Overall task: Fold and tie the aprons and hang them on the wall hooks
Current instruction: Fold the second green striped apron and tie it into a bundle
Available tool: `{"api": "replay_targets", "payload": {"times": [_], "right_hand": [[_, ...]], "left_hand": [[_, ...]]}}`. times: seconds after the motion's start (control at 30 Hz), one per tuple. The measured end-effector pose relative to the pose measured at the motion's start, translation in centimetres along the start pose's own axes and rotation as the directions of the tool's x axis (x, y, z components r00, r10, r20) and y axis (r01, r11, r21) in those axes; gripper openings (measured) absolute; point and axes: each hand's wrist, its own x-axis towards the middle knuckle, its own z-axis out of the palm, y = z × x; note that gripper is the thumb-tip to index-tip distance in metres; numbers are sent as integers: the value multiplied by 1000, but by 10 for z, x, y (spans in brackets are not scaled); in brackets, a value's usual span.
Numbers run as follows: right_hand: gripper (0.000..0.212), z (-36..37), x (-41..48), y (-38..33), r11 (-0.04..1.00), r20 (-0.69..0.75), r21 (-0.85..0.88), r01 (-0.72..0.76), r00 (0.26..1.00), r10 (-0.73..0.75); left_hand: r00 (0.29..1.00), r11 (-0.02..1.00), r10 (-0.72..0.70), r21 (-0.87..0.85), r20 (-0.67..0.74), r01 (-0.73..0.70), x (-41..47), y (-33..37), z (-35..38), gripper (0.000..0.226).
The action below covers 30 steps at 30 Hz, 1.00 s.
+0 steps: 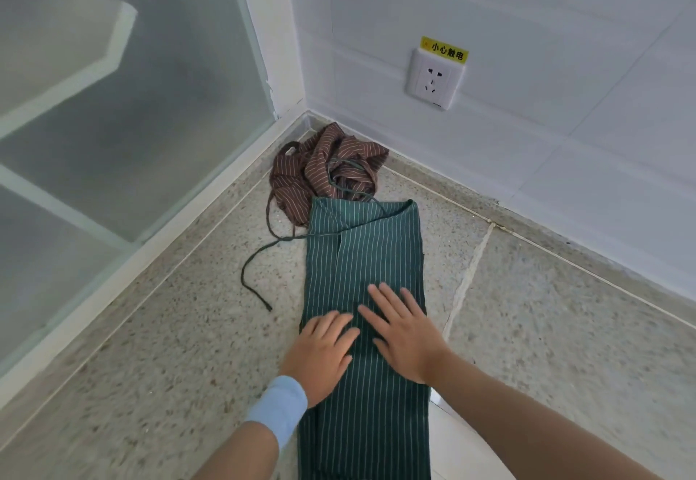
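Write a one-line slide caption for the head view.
Both hands, left hand and right hand, press flat on a folded green striped apron; brown apron crumpled behind.

Tiled room corner, terrazzo floor (158, 329), wall socket (435, 78)

A speckled terrazzo floor (158, 329) is seen, met by a tiled wall corner. A green striped apron (376, 253) is laid folded lengthwise on it, its tie cord (253, 272) trailing left. A brown striped apron (320, 170) is bunched in the corner, touching the green one's far end.

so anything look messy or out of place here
Yes: the brown striped apron lies crumpled in the corner, unfolded, and the green apron's tie trails loose across the floor beside the folded green apron.
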Motion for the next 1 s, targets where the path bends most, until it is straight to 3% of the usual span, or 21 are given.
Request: {"api": "replay_targets", "payload": {"times": [0.07,0.23,0.33,0.43,0.5,0.63,0.73,0.83,0.9,0.93,1.0], "right_hand": [[63,10,-18,6,997,73,-69,-19,997,24],[68,9,-60,9,954,90,-66,-292,950,297],[38,-5,-86,-14,904,18,14,-426,904,426],[35,-11,-112,-42,725,269,163,-669,737,620],[33,-2,-124,-53,600,386,305,-739,672,631],[27,4,-142,-63,350,442,682,-642,744,502],[22,-13,-140,-64,178,355,852,-493,792,496],[17,-41,-129,-58,-83,360,926,-368,794,490],[33,-59,-122,-51,-245,410,910,-335,816,407],[41,-66,-120,-46,-248,400,912,-325,838,372],[51,-78,-117,-38,-118,330,944,-308,881,338]], "left_hand": [[995,998,-52,34,87,49,-24,3,16,63],[974,995,-85,65,210,73,-68,13,27,96],[962,996,-10,83,275,-14,-71,29,23,103],[921,996,-49,93,387,14,-74,52,19,109],[917,993,-86,109,390,47,-73,60,15,112],[945,998,-65,21,319,62,-75,74,7,108],[959,983,-38,-160,280,86,-75,92,-8,116],[979,954,-54,-280,197,109,-74,112,-28,120],[983,928,-131,-333,128,167,-71,119,-38,105],[977,910,-182,-359,107,209,-69,119,-43,90],[959,859,-264,-427,105,283,-66,115,-56,53]]}}
